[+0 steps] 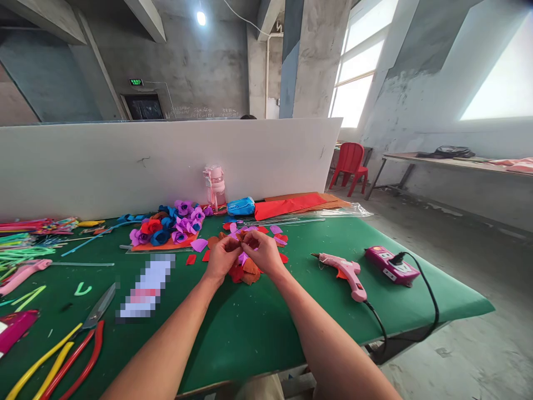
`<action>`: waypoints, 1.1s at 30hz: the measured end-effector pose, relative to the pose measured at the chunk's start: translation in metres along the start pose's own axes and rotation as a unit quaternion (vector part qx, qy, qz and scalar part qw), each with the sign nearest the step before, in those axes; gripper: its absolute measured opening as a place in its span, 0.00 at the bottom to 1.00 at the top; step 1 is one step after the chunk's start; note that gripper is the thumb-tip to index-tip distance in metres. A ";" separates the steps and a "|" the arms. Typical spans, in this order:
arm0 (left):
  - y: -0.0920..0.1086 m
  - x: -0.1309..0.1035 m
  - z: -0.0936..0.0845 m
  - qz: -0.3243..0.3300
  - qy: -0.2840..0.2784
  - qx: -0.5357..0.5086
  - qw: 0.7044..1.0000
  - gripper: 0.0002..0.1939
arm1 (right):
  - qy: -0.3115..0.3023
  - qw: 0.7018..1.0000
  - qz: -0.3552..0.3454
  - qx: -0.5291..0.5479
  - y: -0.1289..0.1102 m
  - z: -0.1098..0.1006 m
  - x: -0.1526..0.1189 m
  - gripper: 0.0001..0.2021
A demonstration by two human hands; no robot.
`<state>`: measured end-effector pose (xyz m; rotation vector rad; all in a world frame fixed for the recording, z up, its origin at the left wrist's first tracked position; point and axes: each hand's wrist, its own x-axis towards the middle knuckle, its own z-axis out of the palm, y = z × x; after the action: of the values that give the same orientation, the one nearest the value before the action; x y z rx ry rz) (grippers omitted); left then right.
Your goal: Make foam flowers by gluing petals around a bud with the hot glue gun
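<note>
My left hand and my right hand meet over the middle of the table, thumbs and fingertips pinched close together. Whatever sits between the fingertips is too small and covered to make out. Around and under both hands lies a loose heap of petals in red, purple and brown; a brown petal and a red petal show just below them. A purple petal lies apart, left of my left hand. Finished-looking flowers in purple, blue and red are bunched on an orange sheet behind to the left.
Right on the green table lie a pink glue gun and a corded purple power strip. Scissors, pliers and pipe cleaners are left. A pink bottle stands before the white partition.
</note>
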<state>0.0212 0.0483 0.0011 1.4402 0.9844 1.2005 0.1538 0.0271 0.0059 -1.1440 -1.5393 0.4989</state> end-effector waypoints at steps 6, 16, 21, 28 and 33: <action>0.000 -0.001 0.001 -0.003 -0.010 -0.014 1.000 0.17 | -0.012 0.999 0.007 0.034 0.002 0.001 0.000 0.03; -0.004 0.000 -0.003 -0.018 -0.044 -0.002 0.999 0.17 | -0.018 1.000 -0.009 -0.010 0.008 -0.002 0.003 0.01; -0.003 0.000 -0.003 -0.015 -0.047 -0.011 0.999 0.18 | -0.010 1.000 -0.006 -0.025 0.008 -0.004 0.004 0.04; 0.000 -0.001 0.000 -0.017 -0.031 -0.019 0.999 0.19 | 0.010 0.996 -0.035 -0.087 0.004 -0.007 0.003 0.04; 0.000 0.001 -0.004 0.007 0.000 0.014 1.000 0.17 | 0.049 0.997 -0.026 -0.049 0.000 -0.008 0.002 0.05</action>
<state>0.0175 0.0494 0.0017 1.4715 0.9972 1.2002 0.1614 0.0269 0.0101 -1.1822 -1.5176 0.3313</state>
